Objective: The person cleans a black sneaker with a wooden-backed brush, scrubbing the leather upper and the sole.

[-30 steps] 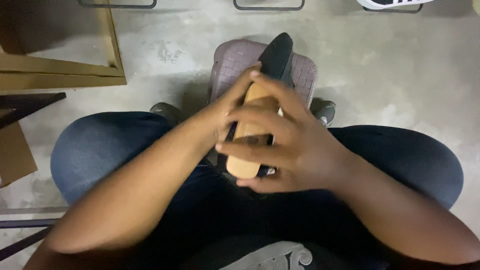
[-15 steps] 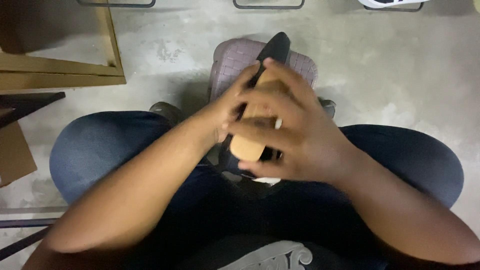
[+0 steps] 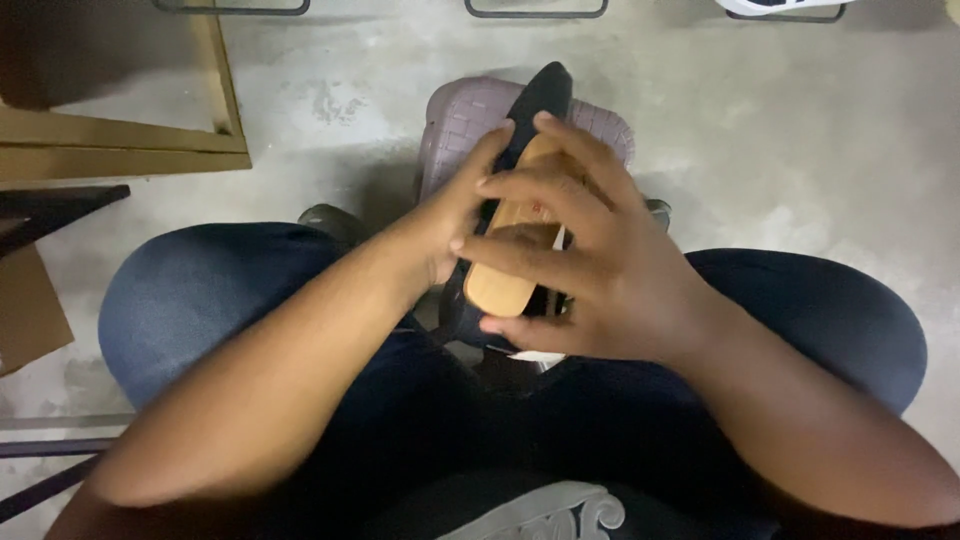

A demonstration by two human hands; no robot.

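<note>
The left hand [image 3: 445, 235] held the black shoe [image 3: 535, 110] from its left side, fingers wrapped on it. The shoe's long axis pointed away from the body, above a purple stool [image 3: 460, 125]. The right hand [image 3: 600, 270] pressed narrow fingers on the tan insole [image 3: 505, 280].

Smooth tan insole [image 3: 505, 270] — matt black shoe [image 3: 540, 95].

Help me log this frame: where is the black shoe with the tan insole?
In the head view, the black shoe with the tan insole sits centre frame over the lap, between left hand and right hand.
</note>
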